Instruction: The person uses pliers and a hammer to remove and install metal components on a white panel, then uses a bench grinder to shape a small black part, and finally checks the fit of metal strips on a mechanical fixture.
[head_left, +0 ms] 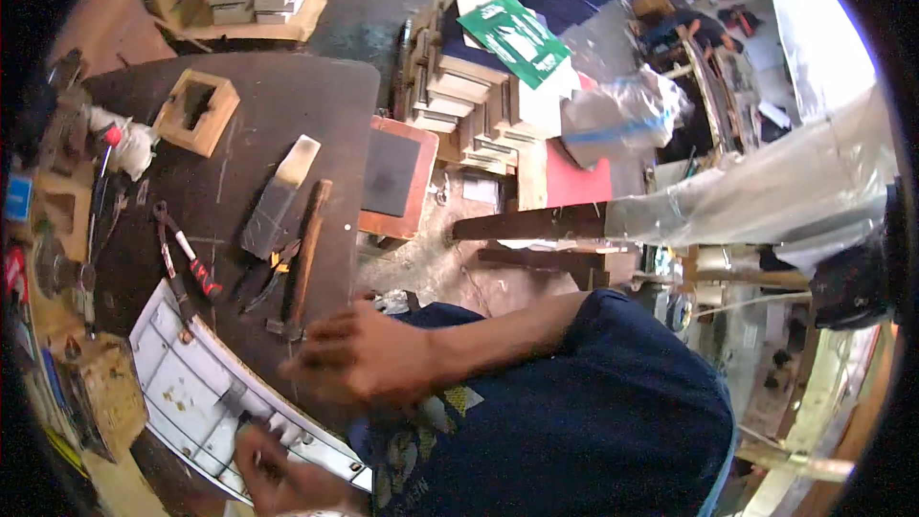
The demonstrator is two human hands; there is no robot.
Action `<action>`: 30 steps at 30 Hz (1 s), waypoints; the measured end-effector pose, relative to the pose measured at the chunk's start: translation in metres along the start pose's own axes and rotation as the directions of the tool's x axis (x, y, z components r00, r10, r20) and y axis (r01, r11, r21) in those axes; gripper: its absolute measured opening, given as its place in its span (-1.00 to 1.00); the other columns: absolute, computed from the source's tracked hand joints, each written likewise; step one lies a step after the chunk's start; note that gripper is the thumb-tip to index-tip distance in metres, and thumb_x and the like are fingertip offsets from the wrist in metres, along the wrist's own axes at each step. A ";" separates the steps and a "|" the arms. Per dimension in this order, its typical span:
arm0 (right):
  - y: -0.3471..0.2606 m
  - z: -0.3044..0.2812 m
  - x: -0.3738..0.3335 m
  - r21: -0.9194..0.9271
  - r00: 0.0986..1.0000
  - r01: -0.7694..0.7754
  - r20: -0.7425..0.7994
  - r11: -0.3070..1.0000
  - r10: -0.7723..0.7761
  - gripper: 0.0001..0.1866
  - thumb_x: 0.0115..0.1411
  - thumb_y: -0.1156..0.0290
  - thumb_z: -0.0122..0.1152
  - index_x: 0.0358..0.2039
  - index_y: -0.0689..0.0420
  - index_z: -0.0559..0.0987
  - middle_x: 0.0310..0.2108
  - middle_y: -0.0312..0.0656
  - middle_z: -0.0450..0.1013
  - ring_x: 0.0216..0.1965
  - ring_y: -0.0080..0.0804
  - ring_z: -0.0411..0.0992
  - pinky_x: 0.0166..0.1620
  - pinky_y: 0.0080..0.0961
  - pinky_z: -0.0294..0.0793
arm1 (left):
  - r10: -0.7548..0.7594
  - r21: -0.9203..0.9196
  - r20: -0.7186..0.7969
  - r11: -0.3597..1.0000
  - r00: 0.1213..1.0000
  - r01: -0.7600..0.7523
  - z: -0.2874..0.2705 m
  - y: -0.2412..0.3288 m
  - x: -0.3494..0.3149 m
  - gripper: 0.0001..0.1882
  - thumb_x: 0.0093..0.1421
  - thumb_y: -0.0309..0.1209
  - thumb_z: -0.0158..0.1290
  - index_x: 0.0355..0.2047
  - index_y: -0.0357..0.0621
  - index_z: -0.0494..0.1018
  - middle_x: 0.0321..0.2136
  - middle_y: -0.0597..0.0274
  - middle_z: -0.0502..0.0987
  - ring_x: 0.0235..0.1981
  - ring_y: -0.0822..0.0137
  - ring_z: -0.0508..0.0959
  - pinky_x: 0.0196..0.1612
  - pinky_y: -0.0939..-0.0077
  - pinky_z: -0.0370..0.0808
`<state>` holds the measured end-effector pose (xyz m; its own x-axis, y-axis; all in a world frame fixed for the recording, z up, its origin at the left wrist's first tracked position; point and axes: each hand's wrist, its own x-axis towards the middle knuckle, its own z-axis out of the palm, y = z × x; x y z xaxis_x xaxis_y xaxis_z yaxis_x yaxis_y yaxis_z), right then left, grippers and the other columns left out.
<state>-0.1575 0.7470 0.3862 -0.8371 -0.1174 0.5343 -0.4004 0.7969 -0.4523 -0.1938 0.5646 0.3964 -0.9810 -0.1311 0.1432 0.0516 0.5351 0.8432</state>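
Observation:
On the dark tabletop lies a curved white panel (182, 393) with dark ribs and a raised edge. My left hand (292, 474) is closed round a small tool with a flat grey tip (235, 397), held over the panel. My right hand (359, 354) hovers above the panel's near edge, smeared by motion, so its fingers do not read clearly. Close to it lies a hammer (311, 239) with a wooden handle. Beside the hammer are black-and-yellow pliers (273, 273), a brush-like block wrapped in dark material (278, 196), and red-and-white handled pincers (189, 254).
An open wooden box (196, 113) stands on the table (316, 86). Along the left edge, a wooden shelf (105, 388) carries assorted tools. Beyond the table are a small red-framed stool (397, 172), stacked pale blocks (459, 96) with a green sheet (515, 38), and a plastic-wrapped beam (728, 196).

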 end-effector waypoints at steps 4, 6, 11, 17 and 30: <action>0.079 0.093 -0.140 -0.145 0.684 -0.427 0.593 0.892 0.424 -0.70 -0.12 0.36 0.22 -0.29 0.08 0.60 -0.36 -0.05 0.51 -0.27 -0.01 0.50 -0.30 -0.17 0.54 | 0.161 0.118 -0.245 0.984 0.956 -0.135 -0.020 -0.014 0.028 -0.66 0.25 -0.34 0.14 -0.18 -0.47 0.55 -0.33 -0.05 0.62 -0.34 0.23 0.60 -0.27 0.42 0.57; 0.092 0.126 -0.139 -0.103 0.588 -0.429 0.722 0.897 0.364 -0.72 -0.11 0.31 0.27 -0.33 0.09 0.59 -0.36 -0.04 0.51 -0.31 0.01 0.52 -0.30 -0.15 0.55 | -0.114 -0.105 -0.199 0.990 0.973 0.094 -0.019 -0.004 0.024 -0.67 0.23 -0.32 0.17 -0.23 -0.47 0.55 -0.31 -0.04 0.61 -0.27 0.25 0.58 -0.21 0.40 0.54; 0.070 0.156 -0.080 -0.049 0.415 -0.409 0.879 0.911 0.234 -0.68 0.09 0.21 0.26 -0.18 0.08 0.55 -0.26 -0.03 0.54 -0.29 0.01 0.55 -0.23 -0.12 0.57 | -0.266 -0.255 0.018 0.931 0.964 0.262 -0.003 0.004 0.003 -0.82 0.24 -0.52 0.12 -0.26 -0.47 0.54 -0.39 0.02 0.59 -0.44 0.37 0.57 -0.41 0.49 0.61; 0.048 0.130 -0.015 0.428 0.928 -0.176 0.373 0.886 0.004 -0.76 0.14 0.35 0.27 -0.17 0.09 0.65 -0.19 -0.14 0.56 -0.25 -0.24 0.56 -0.20 -0.35 0.57 | -0.248 -0.327 -0.094 0.922 0.964 0.206 -0.024 0.008 -0.010 -0.79 0.24 -0.54 0.10 -0.19 -0.49 0.52 -0.40 0.05 0.57 -0.42 0.43 0.54 -0.41 0.48 0.63; -0.046 0.080 0.052 0.755 0.742 -0.489 0.624 0.438 -0.247 -0.49 0.17 0.15 0.34 0.01 0.24 0.53 -0.32 -0.14 0.61 -0.36 -0.51 0.56 -0.25 -0.52 0.55 | -0.398 -0.444 -0.381 0.871 0.834 0.212 -0.061 0.003 -0.091 -0.62 0.11 -0.58 0.23 -0.04 -0.34 0.46 -0.51 0.20 0.61 -0.45 0.54 0.53 -0.33 0.69 0.40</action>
<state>-0.2126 0.6566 0.3775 -0.7546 -0.6532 0.0625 -0.0473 -0.0409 -0.9980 -0.0931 0.5270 0.4173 -0.7677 -0.6406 -0.0182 -0.0801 0.0677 0.9945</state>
